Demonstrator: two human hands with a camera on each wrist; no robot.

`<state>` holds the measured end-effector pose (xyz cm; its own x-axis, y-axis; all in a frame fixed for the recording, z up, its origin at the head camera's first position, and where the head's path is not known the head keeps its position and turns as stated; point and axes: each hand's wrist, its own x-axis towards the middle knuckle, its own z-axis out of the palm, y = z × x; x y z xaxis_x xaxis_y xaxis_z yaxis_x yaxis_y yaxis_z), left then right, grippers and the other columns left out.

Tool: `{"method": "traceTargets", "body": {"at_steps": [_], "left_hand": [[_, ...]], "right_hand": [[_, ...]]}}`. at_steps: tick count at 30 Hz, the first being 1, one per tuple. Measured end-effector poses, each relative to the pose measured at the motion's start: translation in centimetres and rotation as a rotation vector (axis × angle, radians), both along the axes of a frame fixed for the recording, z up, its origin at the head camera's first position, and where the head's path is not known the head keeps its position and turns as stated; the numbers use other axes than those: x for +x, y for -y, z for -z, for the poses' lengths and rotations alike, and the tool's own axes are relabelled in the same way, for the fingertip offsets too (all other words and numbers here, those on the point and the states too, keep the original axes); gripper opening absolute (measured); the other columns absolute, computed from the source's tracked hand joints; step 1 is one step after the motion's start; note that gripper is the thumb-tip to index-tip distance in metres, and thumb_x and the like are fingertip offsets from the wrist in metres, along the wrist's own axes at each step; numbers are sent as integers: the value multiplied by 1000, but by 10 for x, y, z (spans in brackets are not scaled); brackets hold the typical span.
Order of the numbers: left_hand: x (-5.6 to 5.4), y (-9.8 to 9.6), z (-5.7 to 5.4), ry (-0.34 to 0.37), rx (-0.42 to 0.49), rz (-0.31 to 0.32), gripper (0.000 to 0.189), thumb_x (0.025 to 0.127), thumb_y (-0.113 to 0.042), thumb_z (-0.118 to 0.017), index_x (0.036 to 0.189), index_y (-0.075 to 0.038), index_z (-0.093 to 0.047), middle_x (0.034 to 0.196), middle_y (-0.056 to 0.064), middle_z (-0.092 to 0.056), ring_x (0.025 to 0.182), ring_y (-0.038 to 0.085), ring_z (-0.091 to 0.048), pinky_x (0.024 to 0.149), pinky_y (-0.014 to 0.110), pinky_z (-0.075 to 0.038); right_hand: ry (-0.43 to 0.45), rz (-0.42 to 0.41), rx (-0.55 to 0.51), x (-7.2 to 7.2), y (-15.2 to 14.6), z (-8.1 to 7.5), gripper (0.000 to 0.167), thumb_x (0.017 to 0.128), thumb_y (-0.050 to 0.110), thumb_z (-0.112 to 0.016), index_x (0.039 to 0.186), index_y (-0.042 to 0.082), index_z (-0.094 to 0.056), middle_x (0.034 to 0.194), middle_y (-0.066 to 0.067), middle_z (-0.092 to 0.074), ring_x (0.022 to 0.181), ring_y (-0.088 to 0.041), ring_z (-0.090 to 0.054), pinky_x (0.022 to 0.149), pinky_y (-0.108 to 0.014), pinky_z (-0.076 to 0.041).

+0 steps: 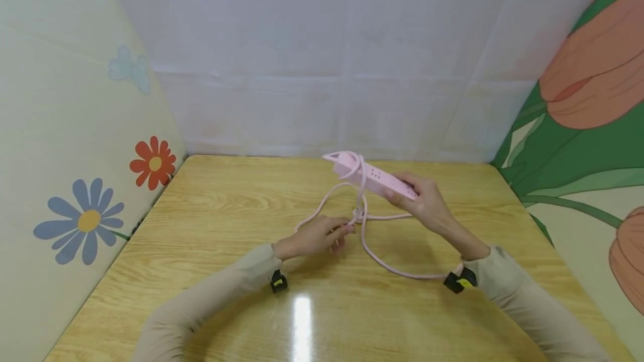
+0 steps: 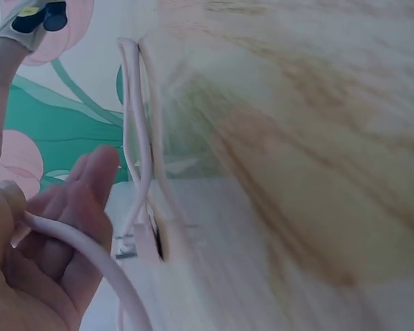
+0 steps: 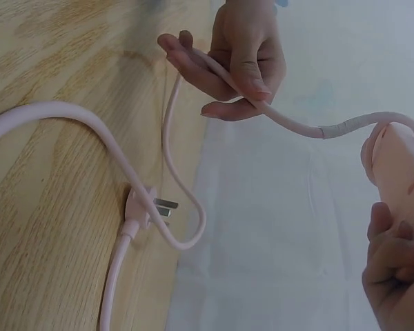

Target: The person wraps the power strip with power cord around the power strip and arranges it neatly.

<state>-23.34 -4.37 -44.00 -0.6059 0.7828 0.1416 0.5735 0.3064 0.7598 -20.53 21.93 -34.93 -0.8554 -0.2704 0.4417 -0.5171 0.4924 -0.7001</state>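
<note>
A pink power strip (image 1: 379,179) is held up above the table by my right hand (image 1: 420,200), whose fingers wrap around its near end. The strip tilts, its far end raised, with a loop of its cord around that end. My left hand (image 1: 319,234) pinches the pink cord (image 3: 290,124) between thumb and fingers, left of the strip. More of the cord lies in loose curves on the table. In the right wrist view the plug (image 3: 141,208) rests on the wood with its metal prongs showing, the cord crossing over it.
The wooden table (image 1: 226,194) has a white cloth wall (image 1: 261,71) behind it. Flower-printed panels (image 1: 60,127) stand along the left and right sides. Each wrist wears a small black camera (image 1: 278,282). Light reflects off the near tabletop.
</note>
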Motion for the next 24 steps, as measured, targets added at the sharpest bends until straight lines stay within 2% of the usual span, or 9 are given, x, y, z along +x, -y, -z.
{"method": "traceTargets", "body": {"at_steps": [4, 10, 15, 19, 24], "left_hand": [[-1, 1, 0, 64, 14, -28, 32, 108, -24, -44, 116, 0, -62, 69, 3, -68, 56, 10, -65, 52, 25, -57], [-2, 1, 0, 212, 57, -88, 31, 107, -23, -45, 114, 3, -61, 66, 5, -66, 55, 19, -67, 51, 33, -58], [-4, -1, -3, 300, 93, -77, 29, 107, -16, -46, 115, 7, -61, 66, 9, -65, 54, 26, -67, 50, 39, -58], [-7, -2, -3, 304, 106, -45, 28, 107, -13, -45, 112, 10, -60, 66, 10, -65, 54, 26, -67, 50, 40, -58], [-8, -3, -4, 262, 101, -27, 26, 107, -9, -44, 115, 10, -60, 64, 8, -64, 53, 23, -65, 51, 38, -58]], "right_hand": [[30, -14, 1, 1, 1, -1, 36, 88, 16, -70, 118, -3, -66, 95, -15, -67, 71, -22, -55, 56, -27, -45], [59, -72, -9, 0, 3, 1, 35, 89, 14, -70, 119, -3, -65, 95, -15, -67, 71, -23, -57, 56, -28, -49], [77, -127, -12, 0, 1, 3, 36, 90, 15, -69, 120, -4, -64, 95, -13, -66, 72, -22, -58, 56, -27, -49], [88, -185, 0, -1, 1, 4, 37, 90, 18, -70, 120, -3, -65, 92, -10, -66, 69, -19, -57, 53, -27, -48], [102, -247, 8, -2, 0, 3, 36, 90, 21, -69, 119, -1, -66, 91, -6, -66, 67, -18, -56, 52, -27, -46]]}}
